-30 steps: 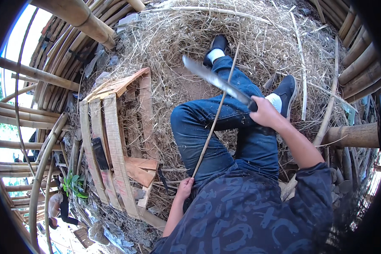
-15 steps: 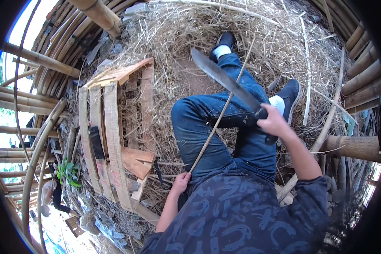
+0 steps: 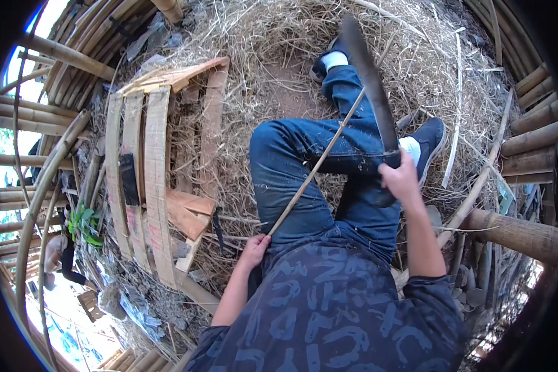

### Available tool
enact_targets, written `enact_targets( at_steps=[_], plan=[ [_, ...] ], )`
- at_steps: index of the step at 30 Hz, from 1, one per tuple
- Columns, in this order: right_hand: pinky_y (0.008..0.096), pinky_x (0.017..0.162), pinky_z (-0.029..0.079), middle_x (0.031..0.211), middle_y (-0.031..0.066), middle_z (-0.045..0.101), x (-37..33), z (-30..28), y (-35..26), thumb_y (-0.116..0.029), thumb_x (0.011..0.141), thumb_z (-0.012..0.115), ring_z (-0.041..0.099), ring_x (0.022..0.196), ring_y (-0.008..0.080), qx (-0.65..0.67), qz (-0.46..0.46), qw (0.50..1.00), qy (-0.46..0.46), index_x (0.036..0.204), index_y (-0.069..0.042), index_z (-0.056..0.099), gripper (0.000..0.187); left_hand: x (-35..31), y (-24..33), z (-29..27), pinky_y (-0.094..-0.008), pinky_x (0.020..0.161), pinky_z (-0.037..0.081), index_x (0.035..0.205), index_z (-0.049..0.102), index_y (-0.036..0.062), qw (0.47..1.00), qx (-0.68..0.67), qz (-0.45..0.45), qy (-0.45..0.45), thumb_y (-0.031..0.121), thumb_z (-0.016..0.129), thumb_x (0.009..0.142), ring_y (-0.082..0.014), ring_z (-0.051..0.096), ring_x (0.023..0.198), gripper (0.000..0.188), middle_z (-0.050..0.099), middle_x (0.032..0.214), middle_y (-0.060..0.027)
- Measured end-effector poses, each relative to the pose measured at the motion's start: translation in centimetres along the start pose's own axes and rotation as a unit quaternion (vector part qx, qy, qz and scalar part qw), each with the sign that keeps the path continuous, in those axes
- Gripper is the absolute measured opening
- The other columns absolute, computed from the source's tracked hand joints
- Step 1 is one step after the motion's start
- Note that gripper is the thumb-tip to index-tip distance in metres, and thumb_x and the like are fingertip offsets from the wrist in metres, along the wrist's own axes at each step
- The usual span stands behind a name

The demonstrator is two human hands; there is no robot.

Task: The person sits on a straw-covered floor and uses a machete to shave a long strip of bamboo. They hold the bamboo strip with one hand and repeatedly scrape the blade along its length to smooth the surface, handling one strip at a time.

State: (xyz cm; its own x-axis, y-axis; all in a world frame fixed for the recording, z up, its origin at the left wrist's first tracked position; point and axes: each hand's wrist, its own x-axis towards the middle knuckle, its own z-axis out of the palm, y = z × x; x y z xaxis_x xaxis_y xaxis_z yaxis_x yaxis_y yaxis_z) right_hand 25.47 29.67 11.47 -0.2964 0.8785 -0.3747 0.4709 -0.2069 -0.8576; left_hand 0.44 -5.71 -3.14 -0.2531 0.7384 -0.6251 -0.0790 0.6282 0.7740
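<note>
Pinched in my left hand is the near end of a long thin bamboo strip. The strip slants up and away to the right, across my bent leg in blue jeans. My right hand is closed round the dark handle of a machete. Its broad blade points away from me, tip far forward, and overlaps the strip's far part; whether they touch I cannot tell. The blade is slightly blurred.
On my left stands a low wooden slatted crate with a dark flat object on it. Pale shavings cover the ground. Bamboo poles edge the right side. A person is far off at lower left.
My right hand has swung the machete so its blade turned from pointing far left to nearly straight ahead. The strip stays in my left hand. My view has shifted slightly.
</note>
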Motion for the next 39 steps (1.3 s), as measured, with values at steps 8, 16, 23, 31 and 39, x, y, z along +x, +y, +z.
enact_targets(
  at_steps=[8, 16, 23, 31, 39],
  plan=[
    [0.0323, 0.065, 0.048, 0.070, 0.0122, 0.061, -1.9, 0.5, 1.3, -0.005, 0.067, 0.062, 0.062, 0.070, 0.0187, -0.141, -0.093, 0.980, -0.108, 0.090, 0.005, 0.059, 0.025, -0.6, 2.0, 0.6, -0.0243, 0.057, 0.035, 0.075, 0.057, 0.0032, 1.000, 0.012, -0.003, 0.022, 0.027, 0.054, 0.099, -0.0055, 0.039, 0.062, 0.033, 0.046, 0.066, 0.0065],
    [0.0353, 0.062, 0.048, 0.068, 0.0130, 0.060, -2.4, 1.4, 3.6, -0.006, 0.068, 0.062, 0.063, 0.064, 0.0224, -0.152, -0.125, 0.980, 0.006, 0.093, 0.006, 0.056, 0.029, -0.4, 1.7, 0.1, -0.0258, 0.058, 0.034, 0.075, 0.056, 0.0001, 1.000, -0.022, -0.005, 0.000, 0.026, 0.055, 0.097, -0.0054, 0.037, 0.065, 0.034, 0.045, 0.067, 0.0075],
    [0.0341, 0.070, 0.050, 0.072, 0.0095, 0.064, -1.7, -1.4, -1.8, -0.004, 0.068, 0.062, 0.063, 0.069, 0.0219, -0.075, 0.035, 0.997, -0.005, 0.098, 0.006, 0.058, 0.032, -0.3, 1.2, 0.7, -0.0248, 0.061, 0.036, 0.079, 0.059, 0.0004, 1.000, -0.011, 0.001, 0.002, 0.024, 0.053, 0.098, -0.0048, 0.039, 0.068, 0.031, 0.046, 0.070, 0.0079],
    [0.0338, 0.069, 0.049, 0.077, 0.0166, 0.066, -1.6, -2.1, -1.6, -0.005, 0.067, 0.065, 0.064, 0.071, 0.0228, -0.216, -0.128, 0.958, -0.141, 0.091, 0.006, 0.059, 0.027, -0.6, 1.5, 0.4, -0.0252, 0.058, 0.036, 0.079, 0.060, -0.0002, 1.000, 0.009, 0.005, 0.005, 0.023, 0.054, 0.097, -0.0047, 0.040, 0.066, 0.030, 0.047, 0.067, 0.0076],
    [0.0369, 0.067, 0.051, 0.076, 0.0174, 0.064, -1.1, -1.4, 3.3, -0.003, 0.071, 0.058, 0.064, 0.070, 0.0250, -0.154, -0.049, 0.987, -0.019, 0.106, 0.008, 0.055, 0.037, -0.7, 2.8, -0.1, -0.0252, 0.057, 0.035, 0.077, 0.058, 0.0003, 1.000, 0.003, -0.005, -0.010, 0.024, 0.054, 0.097, -0.0042, 0.039, 0.064, 0.031, 0.047, 0.067, 0.0079]
  ],
)
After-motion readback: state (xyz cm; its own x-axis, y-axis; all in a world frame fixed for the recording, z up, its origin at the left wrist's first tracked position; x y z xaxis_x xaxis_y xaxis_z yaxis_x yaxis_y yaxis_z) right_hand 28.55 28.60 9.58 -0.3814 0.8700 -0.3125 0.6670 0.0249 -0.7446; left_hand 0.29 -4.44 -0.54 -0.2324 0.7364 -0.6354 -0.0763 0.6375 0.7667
